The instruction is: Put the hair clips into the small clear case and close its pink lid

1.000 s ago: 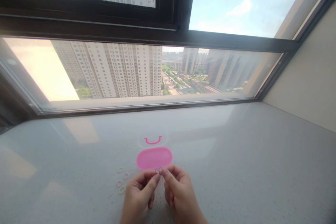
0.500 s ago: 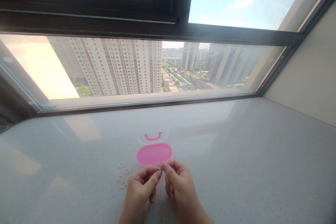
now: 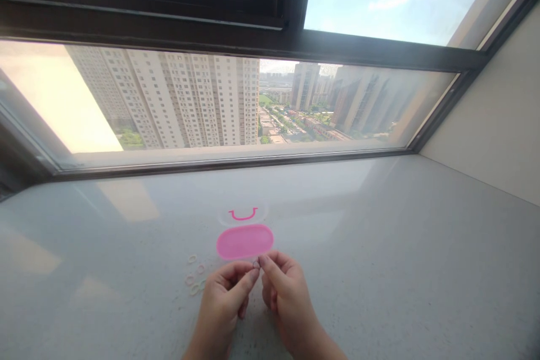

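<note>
My left hand (image 3: 225,298) and my right hand (image 3: 287,295) meet near the lower middle of the view, thumbs and forefingers pinched. Between the fingertips is a small dark elastic band (image 3: 256,264), gripped from both sides; most of it is hidden by the fingers. Just beyond the hands lies a pink oval box (image 3: 244,242). Behind that rests a clear lid (image 3: 262,215) with a bright pink handle (image 3: 243,217). Left of my left hand, several small pale elastic bands (image 3: 189,279) lie loose on the sill, in cream, pink and greenish tints.
The speckled white windowsill (image 3: 379,259) carries everything and has glossy reflections. A dark window frame (image 3: 236,166) runs along its back edge, with tall buildings outside. On the right a white wall (image 3: 485,140) borders the sill.
The camera view has tilted slightly, so the sill items sit a little higher and further left. Both hands still pinch the dark elastic band, with less of its loop showing.
</note>
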A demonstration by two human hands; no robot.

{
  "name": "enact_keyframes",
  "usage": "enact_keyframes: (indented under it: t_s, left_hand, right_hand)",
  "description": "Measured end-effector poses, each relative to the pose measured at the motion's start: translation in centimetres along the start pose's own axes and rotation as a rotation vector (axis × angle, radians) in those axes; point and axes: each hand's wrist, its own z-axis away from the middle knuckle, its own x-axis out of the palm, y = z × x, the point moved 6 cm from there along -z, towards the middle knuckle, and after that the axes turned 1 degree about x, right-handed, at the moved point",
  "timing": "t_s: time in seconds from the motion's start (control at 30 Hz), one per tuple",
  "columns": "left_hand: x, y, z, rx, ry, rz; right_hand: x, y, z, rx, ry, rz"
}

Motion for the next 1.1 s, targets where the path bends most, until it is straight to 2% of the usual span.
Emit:
enact_keyframes:
  t_s: [0.4, 0.73, 1.1]
  left_hand:
    - [-0.4, -0.4, -0.5, 0.006, 0.03, 0.018]
    - [-0.5, 0.1, -0.4, 0.04, 0.108, 0.046]
    - [-0.3, 0.6, 0.0, 0.071, 0.093, -0.007]
  right_hand:
    - [-0.1, 0.7, -0.9, -0.01, -0.008, 0.037]
    - [-0.3, 1.0, -1.1, -0.026, -0.005, 0.051]
    - [-0.5, 1.0, -1.0, -0.032, 0.011, 0.073]
